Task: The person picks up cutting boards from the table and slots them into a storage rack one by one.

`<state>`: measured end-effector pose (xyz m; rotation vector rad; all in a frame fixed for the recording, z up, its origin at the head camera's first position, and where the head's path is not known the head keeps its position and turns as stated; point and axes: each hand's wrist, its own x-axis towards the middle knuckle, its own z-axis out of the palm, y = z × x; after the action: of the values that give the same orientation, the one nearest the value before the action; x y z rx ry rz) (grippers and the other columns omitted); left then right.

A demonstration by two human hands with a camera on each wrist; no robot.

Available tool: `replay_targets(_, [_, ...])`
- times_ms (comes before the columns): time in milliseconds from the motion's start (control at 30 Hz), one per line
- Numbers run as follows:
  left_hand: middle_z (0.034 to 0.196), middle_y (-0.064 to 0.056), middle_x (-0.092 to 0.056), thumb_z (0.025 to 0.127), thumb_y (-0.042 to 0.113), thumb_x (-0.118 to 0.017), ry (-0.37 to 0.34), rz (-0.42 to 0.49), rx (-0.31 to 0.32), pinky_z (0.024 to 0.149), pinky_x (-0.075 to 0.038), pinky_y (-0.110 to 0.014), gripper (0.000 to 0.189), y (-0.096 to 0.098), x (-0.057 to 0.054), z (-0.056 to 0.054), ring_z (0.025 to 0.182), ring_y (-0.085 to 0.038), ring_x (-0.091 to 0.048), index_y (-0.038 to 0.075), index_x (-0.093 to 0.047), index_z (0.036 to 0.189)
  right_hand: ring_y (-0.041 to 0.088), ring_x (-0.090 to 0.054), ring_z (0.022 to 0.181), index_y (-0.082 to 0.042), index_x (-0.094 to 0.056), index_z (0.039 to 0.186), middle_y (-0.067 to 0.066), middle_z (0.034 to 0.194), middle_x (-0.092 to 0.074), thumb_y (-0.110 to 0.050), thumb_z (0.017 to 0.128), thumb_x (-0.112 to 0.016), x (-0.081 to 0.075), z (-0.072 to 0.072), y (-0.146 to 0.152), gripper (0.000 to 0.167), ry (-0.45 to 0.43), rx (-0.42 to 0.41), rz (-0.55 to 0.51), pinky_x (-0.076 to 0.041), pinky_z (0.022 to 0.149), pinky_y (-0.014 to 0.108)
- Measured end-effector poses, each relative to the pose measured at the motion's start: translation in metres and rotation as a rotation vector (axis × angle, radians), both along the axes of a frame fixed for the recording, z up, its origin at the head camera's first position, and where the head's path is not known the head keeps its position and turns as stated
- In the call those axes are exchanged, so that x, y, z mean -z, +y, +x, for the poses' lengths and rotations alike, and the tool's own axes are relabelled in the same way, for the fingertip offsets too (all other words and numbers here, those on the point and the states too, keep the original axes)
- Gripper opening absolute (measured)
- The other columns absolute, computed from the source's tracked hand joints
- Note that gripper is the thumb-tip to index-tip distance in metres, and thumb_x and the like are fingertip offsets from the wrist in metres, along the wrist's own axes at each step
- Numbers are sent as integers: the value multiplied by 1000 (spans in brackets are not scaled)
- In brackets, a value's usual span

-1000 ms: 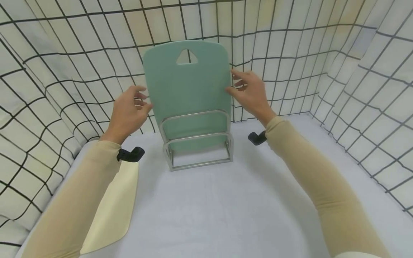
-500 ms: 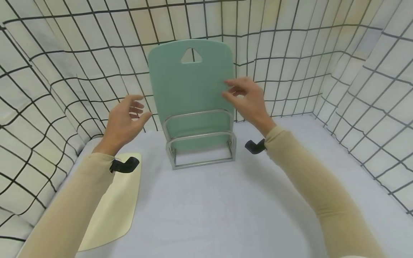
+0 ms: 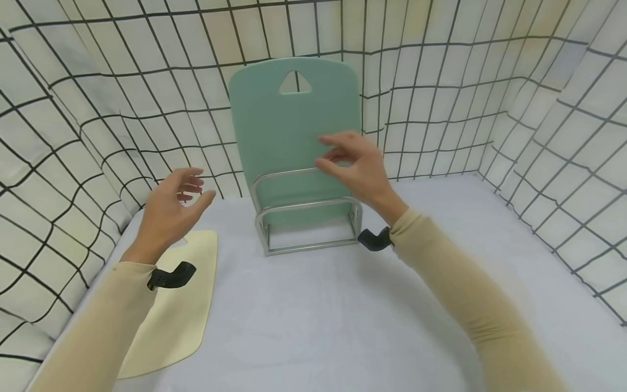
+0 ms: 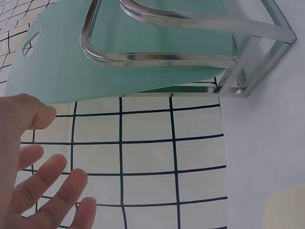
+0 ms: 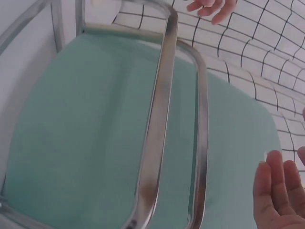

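A green cutting board (image 3: 294,125) with a triangular handle hole stands upright in a metal rack (image 3: 308,247). My right hand (image 3: 360,166) hovers in front of the board's right side, fingers loosely bent and holding nothing. Left of the rack, my left hand (image 3: 168,207) is in the air with fingers spread and nothing in them. Beneath it a cream cutting board (image 3: 183,321) lies flat on the table, partly covered by the left forearm. In the left wrist view, the left fingers (image 4: 66,191) appear apart from the green board.
White cloth walls with a black grid (image 3: 431,98) enclose the back and sides. A white surface (image 3: 313,316) extends in front of the rack. Black wrist cameras (image 3: 374,239) jut from both sleeves.
Both hands have come away from the green board's side edges. The left hand moved down and left; the right hand moved down and left across the board's front. The board stays in the rack.
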<state>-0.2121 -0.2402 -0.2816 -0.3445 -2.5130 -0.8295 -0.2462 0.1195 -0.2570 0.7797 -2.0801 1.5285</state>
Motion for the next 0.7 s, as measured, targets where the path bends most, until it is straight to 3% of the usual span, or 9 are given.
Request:
replay_targets(133, [123,-18,-68,99,27,-66,-11,9,-10,85,-40,-8,47,-9,7,6,112,-32,-64,7,-57,141,29,-73,104,-2,-69,132,22,124,-65,-8,86,-83,2,8,-10,48,-22,-54,27,-61,96,28])
replay_targets(267, [124,-17,-68,99,28,-66,-25,23,-22,86,-39,-4,48,-16,14,13,110,-29,-62,8,-56,142,39,-70,105,4,-69,130,25,121,-65,-2,84,-83,6,14,-20,48,7,-121,-10,-61,98,33])
replay_targets(400, [127,-15,-68,99,28,-66,-32,25,-26,87,-39,-1,45,-21,18,20,110,-25,-61,9,-59,139,41,-70,104,6,-68,129,24,119,-66,2,83,-82,13,19,-30,48,40,-172,-37,-62,97,35])
replay_targets(600, [125,-11,-70,98,29,-67,-19,22,-47,87,-38,-2,37,-30,26,29,103,14,-51,10,-66,130,42,-72,102,5,-66,132,24,120,-66,2,85,-80,25,26,-46,50,20,-242,-67,-63,95,33])
replay_targets(700, [124,-10,-70,97,28,-69,-10,32,-52,87,-38,0,36,-36,32,33,101,23,-44,10,-68,128,39,-72,103,2,-64,136,21,120,-67,0,86,-80,31,29,-56,53,-1,-259,-52,-62,96,34])
